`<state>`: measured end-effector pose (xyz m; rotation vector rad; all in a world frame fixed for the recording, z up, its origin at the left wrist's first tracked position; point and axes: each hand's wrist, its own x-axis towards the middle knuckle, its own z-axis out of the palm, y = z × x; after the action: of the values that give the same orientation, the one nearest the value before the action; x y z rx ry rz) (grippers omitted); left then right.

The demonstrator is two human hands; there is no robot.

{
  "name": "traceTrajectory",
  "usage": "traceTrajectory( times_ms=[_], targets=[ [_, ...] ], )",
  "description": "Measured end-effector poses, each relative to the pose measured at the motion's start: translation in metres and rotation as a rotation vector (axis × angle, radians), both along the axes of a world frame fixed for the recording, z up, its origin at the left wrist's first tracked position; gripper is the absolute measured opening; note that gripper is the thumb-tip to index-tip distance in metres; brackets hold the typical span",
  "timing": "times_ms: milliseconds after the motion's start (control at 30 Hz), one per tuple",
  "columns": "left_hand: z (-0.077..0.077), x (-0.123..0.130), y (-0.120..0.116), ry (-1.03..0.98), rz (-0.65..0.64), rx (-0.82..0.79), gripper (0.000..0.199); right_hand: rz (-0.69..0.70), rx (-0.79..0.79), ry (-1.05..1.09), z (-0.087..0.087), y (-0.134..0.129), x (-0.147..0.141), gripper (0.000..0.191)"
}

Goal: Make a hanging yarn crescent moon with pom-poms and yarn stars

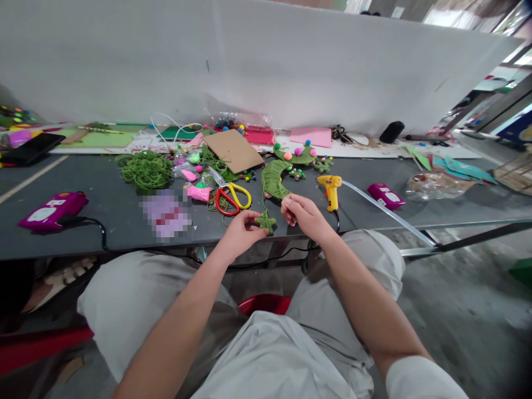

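Observation:
Between the thumb and fingers of my left hand [245, 235] is a small green yarn-wrapped star [266, 222], held just above the table's front edge. A strand of green yarn runs up from near the star towards a green yarn-wrapped crescent [272, 180] lying on the table. My right hand [305, 216] is closed in a pinch to the right of the star, apart from it. Whatever its fingertips hold is too small to name. Scissors [228, 195] with red and yellow handles lie partly open beyond my left hand. A yellow glue gun [331, 191] stands beyond my right hand.
Green yarn [145, 169] is heaped at the left, near bags of pompoms [189, 172]. Brown cardboard [233, 151] and a pompom-trimmed green piece [295, 155] lie farther back. Purple boxes [54, 212] sit at both sides. A black cable [266, 260] hangs along the front edge.

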<state>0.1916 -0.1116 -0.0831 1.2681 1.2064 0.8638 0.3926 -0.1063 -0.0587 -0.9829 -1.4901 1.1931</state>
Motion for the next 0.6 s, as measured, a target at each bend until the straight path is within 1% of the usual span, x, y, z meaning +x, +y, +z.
traceTrajectory(
  times_ms=[100, 167, 333, 400, 533, 600],
  targets=[
    [0.003, -0.002, 0.0, 0.036, -0.021, 0.019, 0.049, -0.133, 0.04, -0.102, 0.001, 0.0, 0.0, 0.052],
    [0.002, -0.004, 0.001, 0.054, -0.05, 0.029, 0.051, -0.185, 0.022, -0.124, 0.001, 0.001, 0.001, 0.053],
    [0.002, -0.01, 0.003, 0.134, -0.106, 0.084, 0.055, -0.153, -0.083, -0.063, 0.0, 0.001, 0.001, 0.049],
    [0.004, -0.012, 0.003, 0.144, -0.119, 0.093, 0.056, -0.144, -0.108, -0.05, -0.001, 0.002, 0.001, 0.042],
    [0.005, -0.017, 0.003, 0.132, -0.137, 0.117, 0.055, -0.125, -0.085, -0.062, -0.003, 0.003, 0.0, 0.024],
    [0.003, -0.018, 0.004, 0.146, -0.131, 0.14, 0.052, -0.093, -0.072, -0.077, -0.006, 0.004, -0.002, 0.019]
  ],
)
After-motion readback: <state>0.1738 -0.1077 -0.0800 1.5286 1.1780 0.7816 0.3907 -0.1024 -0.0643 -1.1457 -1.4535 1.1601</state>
